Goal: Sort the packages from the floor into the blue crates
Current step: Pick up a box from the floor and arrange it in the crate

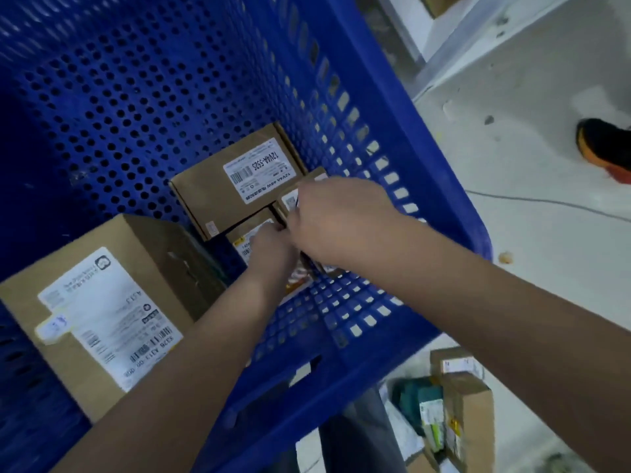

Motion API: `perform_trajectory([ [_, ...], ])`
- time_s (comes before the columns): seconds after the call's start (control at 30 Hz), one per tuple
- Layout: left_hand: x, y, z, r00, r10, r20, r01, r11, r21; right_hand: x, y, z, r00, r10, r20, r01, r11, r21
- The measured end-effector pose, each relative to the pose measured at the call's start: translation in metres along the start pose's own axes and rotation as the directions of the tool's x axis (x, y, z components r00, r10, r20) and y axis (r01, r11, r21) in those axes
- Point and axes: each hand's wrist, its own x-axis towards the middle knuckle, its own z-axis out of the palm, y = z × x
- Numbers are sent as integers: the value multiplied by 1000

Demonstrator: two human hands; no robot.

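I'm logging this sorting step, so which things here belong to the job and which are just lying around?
Job: blue crate; large labelled box; flat labelled box; left hand and right hand on small boxes; packages on floor.
Lying about: shoe; cable.

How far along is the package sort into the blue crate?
Partly done. Done: a large labelled box and a flat labelled box already lie in the blue crate. In hand: the left hand and right hand are setting small boxes in its corner. Left: more packages wait on the floor beside the crate.
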Motion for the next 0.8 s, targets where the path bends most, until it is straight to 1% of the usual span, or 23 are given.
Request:
perform_trajectory([
  [0.03, -8, 0, -3, 997, 67, -31, -68, 997, -29, -17, 4, -10, 996, -61, -59, 70, 983, 170],
  [0.07, -19, 1, -6, 985, 147, -84, -153, 986, -68, -33, 10, -18, 991, -92, -97, 123, 916, 381],
  [0.1, -32, 6, -9, 962, 230, -145, -242, 968, -69, -51, 16, -25, 988, -103, -114, 152, 777, 611],
  [0.13, -45, 13, -9, 932, 314, -183, -328, 943, -54, -69, 23, -31, 982, -106, -156, 188, 591, 785],
  [0.17, -59, 22, -8, 898, 393, -199, -409, 911, -45, -85, 32, -33, 970, -78, -231, 242, 408, 880],
  [0.2, -73, 33, -4, 859, 477, -188, -493, 869, -49, -99, 42, -33, 950, -30, -311, 309, 232, 922],
  [0.23, -89, 45, 0, 813, 560, -161, -574, 818, -51, -112, 53, -31, 925, 39, -379, 376, 71, 924],
  [0.27, -103, 56, 6, 759, 640, -122, -648, 760, -46, -125, 64, -27, 897, 131, -422, 433, -61, 900],
  [0.3, -119, 67, 13, 708, 702, -73, -706, 707, -48, -137, 77, -22, 869, 238, -434, 477, -171, 862],
  [0.33, -133, 77, 21, 661, 750, -17, -750, 659, -59, -147, 89, -14, 840, 351, -414, 511, -256, 820],
  [0.37, -147, 84, 29, 608, 792, 58, -789, 611, -68, -156, 103, -4, 807, 462, -368, 537, -312, 784],
  [0.43, -168, 92, 52, 489, 839, 237, -860, 510, -31, -170, 130, 26, 745, 629, -225, 530, -353, 771],
  [0.5, -183, 83, 86, 392, 838, 380, -912, 408, 39, -178, 154, 66, 712, 700, -50, 429, -378, 820],
  [0.53, -190, 71, 105, 358, 830, 428, -927, 371, 56, -181, 165, 91, 698, 715, 42, 364, -405, 839],
  [0.57, -196, 54, 124, 338, 810, 479, -934, 351, 65, -184, 173, 118, 682, 719, 131, 301, -440, 846],
  [0.6, -200, 34, 144, 334, 768, 547, -934, 347, 83, -187, 180, 148, 664, 715, 217, 241, -479, 844],
  [0.67, -200, -15, 178, 354, 626, 695, -928, 327, 177, -194, 188, 213, 625, 679, 384, 131, -576, 807],
  [0.7, -195, -43, 190, 368, 556, 746, -924, 309, 225, -199, 189, 247, 609, 644, 463, 87, -634, 768],
  [0.73, -188, -71, 200, 379, 496, 781, -919, 298, 257, -205, 187, 282, 598, 598, 534, 56, -696, 716],
  [0.8, -169, -124, 213, 394, 412, 821, -911, 292, 291, -222, 179, 354, 565, 506, 652, 45, -807, 589],
])
